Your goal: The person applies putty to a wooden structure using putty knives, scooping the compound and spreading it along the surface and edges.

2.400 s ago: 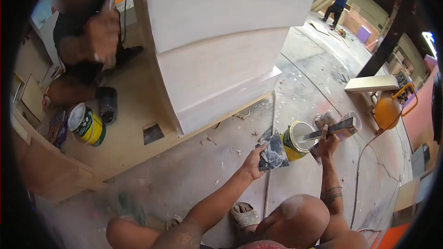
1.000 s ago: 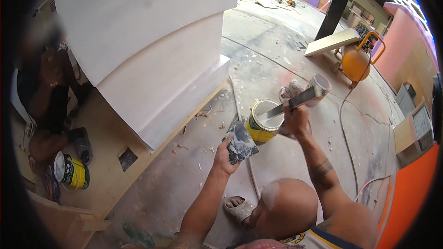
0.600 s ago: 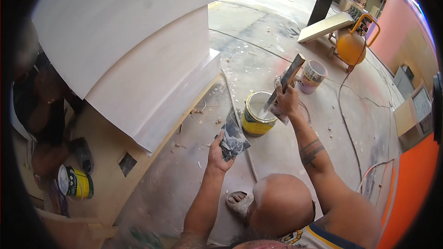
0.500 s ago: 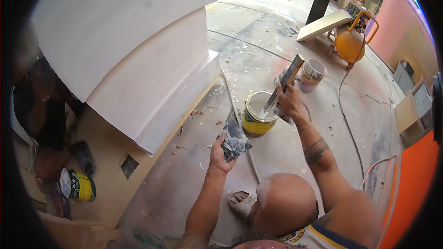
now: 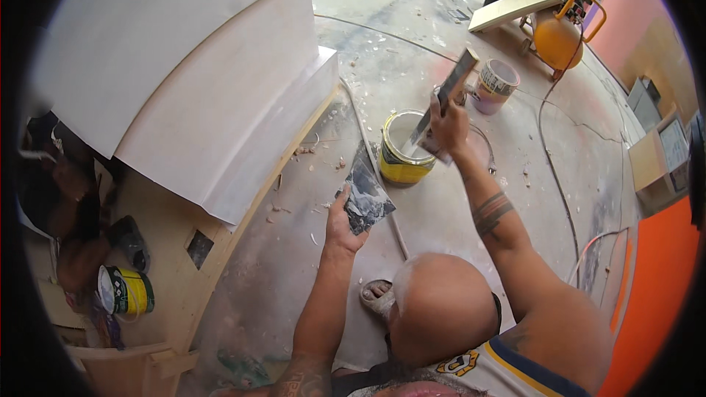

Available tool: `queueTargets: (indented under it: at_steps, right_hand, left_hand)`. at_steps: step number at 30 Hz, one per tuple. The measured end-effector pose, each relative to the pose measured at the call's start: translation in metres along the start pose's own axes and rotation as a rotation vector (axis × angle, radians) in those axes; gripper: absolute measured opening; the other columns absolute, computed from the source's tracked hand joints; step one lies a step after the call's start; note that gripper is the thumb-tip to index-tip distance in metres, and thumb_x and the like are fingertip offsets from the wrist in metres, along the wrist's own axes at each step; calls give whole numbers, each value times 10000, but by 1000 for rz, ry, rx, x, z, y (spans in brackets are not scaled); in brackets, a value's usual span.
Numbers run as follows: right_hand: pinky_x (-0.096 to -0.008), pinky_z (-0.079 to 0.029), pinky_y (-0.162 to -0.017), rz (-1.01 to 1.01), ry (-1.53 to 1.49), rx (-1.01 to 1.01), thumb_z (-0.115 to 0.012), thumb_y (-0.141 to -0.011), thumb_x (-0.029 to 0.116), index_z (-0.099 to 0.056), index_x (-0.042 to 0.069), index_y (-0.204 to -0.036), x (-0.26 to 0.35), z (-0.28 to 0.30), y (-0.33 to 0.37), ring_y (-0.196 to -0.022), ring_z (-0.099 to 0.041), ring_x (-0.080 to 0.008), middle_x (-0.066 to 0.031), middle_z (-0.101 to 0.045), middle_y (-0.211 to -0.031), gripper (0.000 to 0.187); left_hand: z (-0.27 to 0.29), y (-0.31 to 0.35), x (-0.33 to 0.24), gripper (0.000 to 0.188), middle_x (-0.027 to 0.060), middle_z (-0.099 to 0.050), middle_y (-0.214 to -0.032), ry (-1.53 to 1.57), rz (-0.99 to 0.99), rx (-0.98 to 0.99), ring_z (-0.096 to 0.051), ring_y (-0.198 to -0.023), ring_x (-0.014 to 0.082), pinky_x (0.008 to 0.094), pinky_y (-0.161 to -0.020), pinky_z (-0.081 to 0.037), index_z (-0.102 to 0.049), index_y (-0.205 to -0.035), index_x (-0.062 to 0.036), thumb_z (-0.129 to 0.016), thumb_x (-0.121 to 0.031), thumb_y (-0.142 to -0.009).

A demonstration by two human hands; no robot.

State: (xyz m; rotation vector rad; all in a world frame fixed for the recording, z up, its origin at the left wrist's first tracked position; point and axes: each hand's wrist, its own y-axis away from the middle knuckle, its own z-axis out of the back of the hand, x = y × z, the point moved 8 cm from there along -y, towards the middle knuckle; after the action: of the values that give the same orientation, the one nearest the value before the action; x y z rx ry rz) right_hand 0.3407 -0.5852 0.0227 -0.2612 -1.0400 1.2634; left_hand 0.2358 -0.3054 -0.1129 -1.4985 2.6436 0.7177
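Note:
My left hand [image 5: 343, 229] grips a thin dark square plate [image 5: 368, 197] smeared with white paste, thumb along its edge. In my right hand [image 5: 449, 126] is a long flat dark bar [image 5: 459, 77], held at a slant. Its whitened lower end reaches into an open yellow-and-black bucket [image 5: 407, 172], which has white paste on its inner wall. The bucket stands on the floor, beyond the plate. How deep the bar goes is hard to see. Just behind my right hand a pinkish-white bucket [image 5: 496, 88] stands apart.
A white panelled structure [image 5: 220, 103] with a wooden base edge rises at left. Beside it crouches another person [image 5: 70, 198], near a second yellow bucket [image 5: 126, 290]. A hose [image 5: 355, 106] crosses the floor. An orange compressor [image 5: 557, 40] stands far right, its dark cable [image 5: 542, 129] trailing nearer.
The view has tilted down a little, so the floor things sit higher. Both hands keep their hold, and the bar's end stays in the bucket.

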Motion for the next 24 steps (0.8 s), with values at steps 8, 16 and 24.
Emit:
queueTargets:
  at_steps: [8, 16, 24]
  right_hand:
    - [-427, -488, -537, 4, -61, -64, -613, -952, 389, -674, 9, -729, 38, 64, -25, -529, -649, -320, -172, -632, -586, 445]
    - [-376, -458, -515, 166, -39, -95, -601, -961, 415, -652, -33, -651, 122, 171, -137, -460, -579, -201, -129, -558, -494, 547]
    - [-352, -457, -527, 308, -42, -190, -606, -957, 422, -697, -39, -736, 176, 224, -163, -486, -565, -160, -117, -584, -515, 519]
  left_hand:
    - [-13, -21, 3, 331, 69, -699, -1131, -129, -30, -29, -695, -1000, 221, 378, -893, -572, -611, -1209, -61, -555, -314, -1002]
    - [-56, -82, 3, 442, 128, -649, -1127, -438, -166, -83, -659, -952, 209, 371, -821, -550, -562, -1219, 54, -502, -347, -1041]
    - [-74, -130, 21, 586, 133, -638, -1098, -743, -162, -186, -634, -923, 198, 343, -785, -531, -522, -1263, 66, -392, -467, -1057]
